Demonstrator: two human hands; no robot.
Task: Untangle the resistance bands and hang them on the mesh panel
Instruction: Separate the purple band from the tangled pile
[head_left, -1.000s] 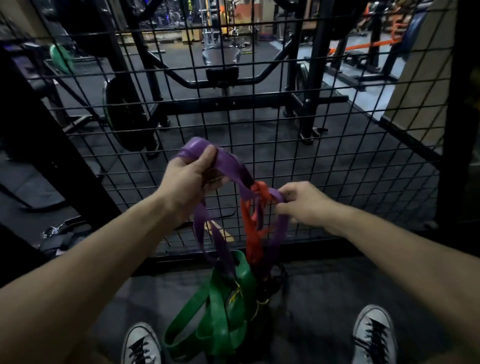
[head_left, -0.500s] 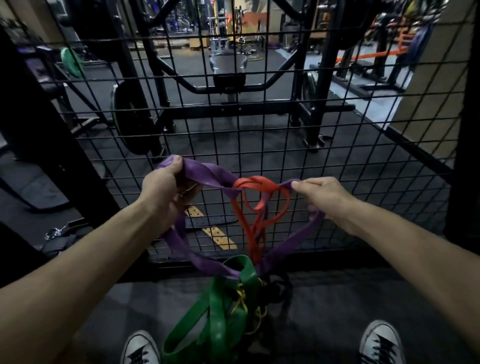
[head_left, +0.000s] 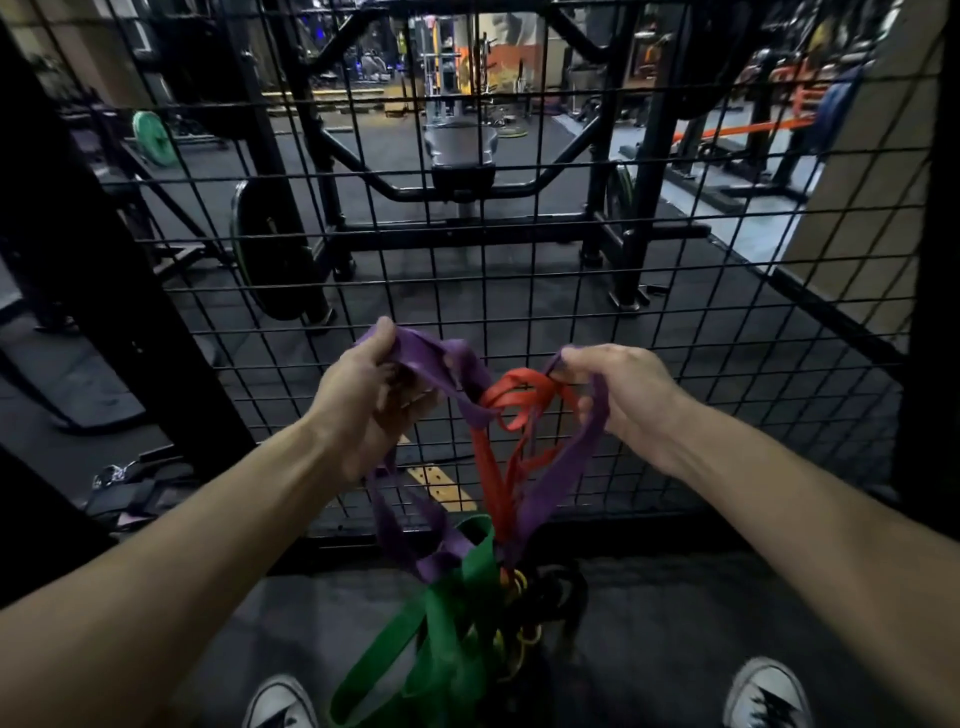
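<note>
2 hands, left hand (head_left: 363, 400) and right hand (head_left: 623, 395), fingers curled on the purple band (head_left: 462, 364), hold it spread before the mesh panel (head_left: 727, 332), apparently to expose the red band (head_left: 514, 395) knotted through it, above the dangling green band (head_left: 447, 634).

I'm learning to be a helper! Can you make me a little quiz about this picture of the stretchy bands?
1. True or false: both hands hold the purple band.
2. Which band hangs lowest? A) red band B) green band C) purple band
3. Fill in: no band hangs on the ____ panel yet.

Key
1. True: the left hand and the right hand each grip it.
2. B: it dangles down between the shoes.
3. mesh
</note>
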